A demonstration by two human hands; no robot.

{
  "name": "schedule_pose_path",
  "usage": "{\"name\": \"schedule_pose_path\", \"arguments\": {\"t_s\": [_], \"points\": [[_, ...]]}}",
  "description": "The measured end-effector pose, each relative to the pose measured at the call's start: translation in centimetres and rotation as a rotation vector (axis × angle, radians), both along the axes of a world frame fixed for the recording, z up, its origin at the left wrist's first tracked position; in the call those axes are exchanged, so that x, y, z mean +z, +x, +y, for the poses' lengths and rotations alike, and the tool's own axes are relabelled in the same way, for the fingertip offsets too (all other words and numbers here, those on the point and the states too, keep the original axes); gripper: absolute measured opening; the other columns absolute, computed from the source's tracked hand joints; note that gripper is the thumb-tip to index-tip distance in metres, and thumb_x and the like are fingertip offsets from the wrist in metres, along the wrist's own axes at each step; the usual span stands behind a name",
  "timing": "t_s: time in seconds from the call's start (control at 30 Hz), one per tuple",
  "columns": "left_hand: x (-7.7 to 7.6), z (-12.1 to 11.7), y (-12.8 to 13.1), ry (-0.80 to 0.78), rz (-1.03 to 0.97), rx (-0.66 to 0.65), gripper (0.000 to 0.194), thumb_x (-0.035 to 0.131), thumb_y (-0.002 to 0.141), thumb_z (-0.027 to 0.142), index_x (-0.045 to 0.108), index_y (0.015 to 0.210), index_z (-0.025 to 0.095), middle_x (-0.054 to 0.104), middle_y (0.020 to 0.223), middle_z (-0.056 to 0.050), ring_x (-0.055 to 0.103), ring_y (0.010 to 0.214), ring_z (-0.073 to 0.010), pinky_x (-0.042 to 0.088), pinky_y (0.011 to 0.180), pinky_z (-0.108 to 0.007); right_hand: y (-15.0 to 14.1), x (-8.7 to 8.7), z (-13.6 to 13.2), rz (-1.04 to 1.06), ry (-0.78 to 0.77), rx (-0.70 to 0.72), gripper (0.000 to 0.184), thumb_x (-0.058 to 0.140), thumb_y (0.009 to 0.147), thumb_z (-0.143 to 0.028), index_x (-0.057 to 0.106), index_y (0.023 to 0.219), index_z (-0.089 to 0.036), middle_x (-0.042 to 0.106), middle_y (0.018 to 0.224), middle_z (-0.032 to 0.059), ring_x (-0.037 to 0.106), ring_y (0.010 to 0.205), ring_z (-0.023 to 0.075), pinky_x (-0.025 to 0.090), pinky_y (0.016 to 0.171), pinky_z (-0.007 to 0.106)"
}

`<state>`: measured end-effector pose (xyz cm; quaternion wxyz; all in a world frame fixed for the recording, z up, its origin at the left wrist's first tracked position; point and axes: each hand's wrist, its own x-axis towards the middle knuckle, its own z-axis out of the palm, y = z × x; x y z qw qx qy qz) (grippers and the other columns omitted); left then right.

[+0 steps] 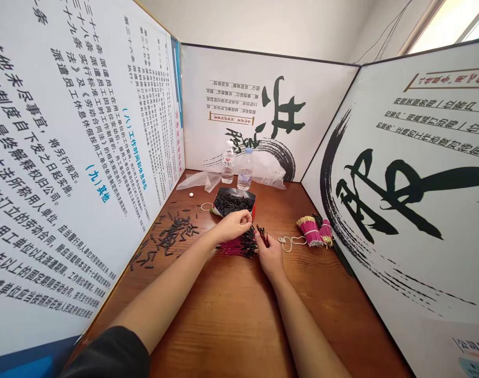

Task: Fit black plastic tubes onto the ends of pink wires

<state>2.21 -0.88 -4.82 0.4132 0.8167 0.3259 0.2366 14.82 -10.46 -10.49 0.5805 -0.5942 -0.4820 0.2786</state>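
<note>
My left hand (235, 224) is curled, fingers pinched over a pile of thin red wires (237, 247) lying on the wooden table (231, 315). What its fingertips pinch is too small to name. My right hand (268, 254) sits just right of the pile and grips a small bunch of red wires with black tips (262, 233) that stick up from its fingers. Behind the hands stands an open box of small black tubes (234, 202).
Loose black tubes (172, 233) lie scattered at the left. Two tied bundles of red wires (313, 231) and rubber bands (290, 242) lie at the right. Two water bottles (245, 169) and clear plastic bags (202, 179) stand at the back. Printed boards wall three sides.
</note>
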Motion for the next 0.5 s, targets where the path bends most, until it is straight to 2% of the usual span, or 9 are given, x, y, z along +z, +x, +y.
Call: {"name": "schedule_pose_path", "arguments": {"t_s": [0.3, 0.5], "points": [[0.43, 0.31, -0.34, 0.017, -0.037, 0.013, 0.016, 0.042, 0.082, 0.027, 0.053, 0.080, 0.016, 0.051, 0.072, 0.002, 0.043, 0.067, -0.0112, 0.035, 0.063, -0.023, 0.01, -0.03, 0.04, 0.032, -0.010, -0.008, 0.044, 0.053, 0.081, -0.050, 0.070, 0.091, -0.011, 0.063, 0.071, 0.0036, 0.054, 0.071, 0.0177, 0.043, 0.068, 0.028], [0.54, 0.36, -0.45, -0.017, -0.039, 0.010, 0.014, 0.044, 0.081, 0.027, 0.053, 0.079, 0.016, 0.049, 0.069, 0.003, 0.042, 0.065, -0.0107, 0.034, 0.062, -0.022, 0.00, 0.02, 0.04, 0.037, -0.013, 0.003, 0.041, 0.053, 0.082, -0.049, 0.070, 0.088, -0.011, 0.063, 0.073, 0.0034, 0.054, 0.071, 0.0170, 0.043, 0.068, 0.027]]}}
